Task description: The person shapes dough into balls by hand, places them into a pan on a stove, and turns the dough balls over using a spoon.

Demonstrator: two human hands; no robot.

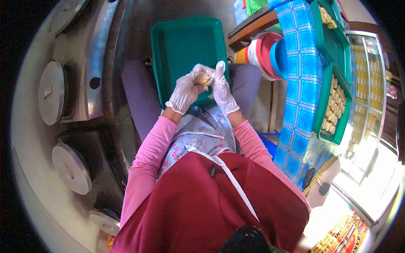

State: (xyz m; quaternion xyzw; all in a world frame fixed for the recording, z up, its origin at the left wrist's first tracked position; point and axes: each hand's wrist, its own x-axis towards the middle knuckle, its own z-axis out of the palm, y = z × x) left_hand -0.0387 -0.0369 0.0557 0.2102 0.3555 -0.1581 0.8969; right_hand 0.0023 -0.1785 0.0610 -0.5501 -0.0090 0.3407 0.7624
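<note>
"Which way does the piece in my hands point?"

"The pale piece (204, 79) is near the middle of the frame, over the lower part of the green tray (187, 42). Its visible side is rounded and faces up at you; your fingers hide the rest, so I can't tell its long axis."

"And my grip?"

"Your gloved left hand (183, 92) has its fingers curled closed on it. Your gloved right hand (223, 92) is close against its right side, one digit pointing up the frame. I can't tell how far those other fingers are closed."

"What about the containers?"

"The green tray sits at your lap, its long sides running up the frame. At right, the lower side tray (342, 128) has pale pieces in close rows; the upper side tray (341, 55) has a few near its top."

"The surface and room?"

"Those two are beside a blue checked cloth (300, 63). Far right is a glass cabinet (365, 92) with yellowish goods. Round metal lids (52, 92) line the left, and red and blue round tubs (266, 52) stand upper right of centre."
</note>
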